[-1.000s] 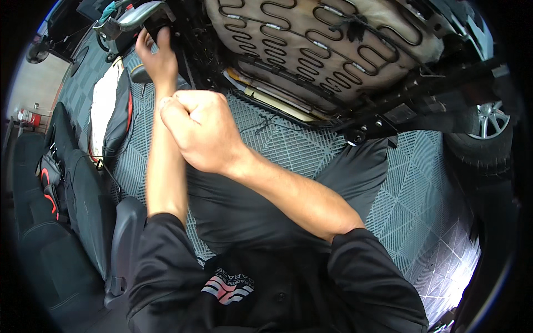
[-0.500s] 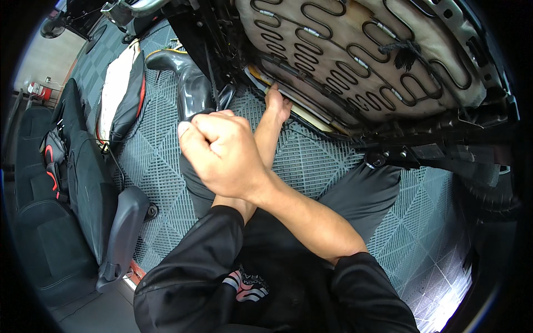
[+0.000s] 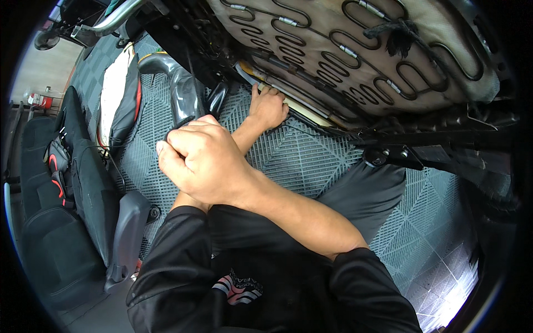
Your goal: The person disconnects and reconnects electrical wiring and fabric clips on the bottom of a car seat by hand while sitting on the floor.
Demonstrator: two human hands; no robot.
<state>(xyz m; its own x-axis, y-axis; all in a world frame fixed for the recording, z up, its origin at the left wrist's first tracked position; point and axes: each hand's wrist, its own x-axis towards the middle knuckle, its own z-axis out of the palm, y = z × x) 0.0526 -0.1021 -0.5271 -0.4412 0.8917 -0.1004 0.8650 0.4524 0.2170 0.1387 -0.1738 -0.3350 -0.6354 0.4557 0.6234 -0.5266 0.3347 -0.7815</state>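
Note:
A car seat (image 3: 311, 41) is tipped up in front of me, its wire springs and beige padding facing out. At its lower edge, my left hand (image 3: 268, 108) has its fingers curled over a pale strip (image 3: 306, 113); the fingertips are partly hidden there. My right forearm crosses above the left one. Close to the camera, my right hand (image 3: 205, 158) is closed in a fist, with whatever it may hold hidden. Just beyond this fist is a glossy black boot (image 3: 186, 91).
Removed black seats (image 3: 58, 238) with a grey plastic side trim (image 3: 126, 233) stand at the left. A black, white and red cover (image 3: 117, 97) lies beyond them. Grey grid tiles (image 3: 302, 155) form the floor. A dark metal seat frame (image 3: 444, 139) extends to the right.
My left hand has turned so its back shows and its fingers lie over the seat edge. My right fist has shifted left and slightly nearer. The whole view has tilted a little.

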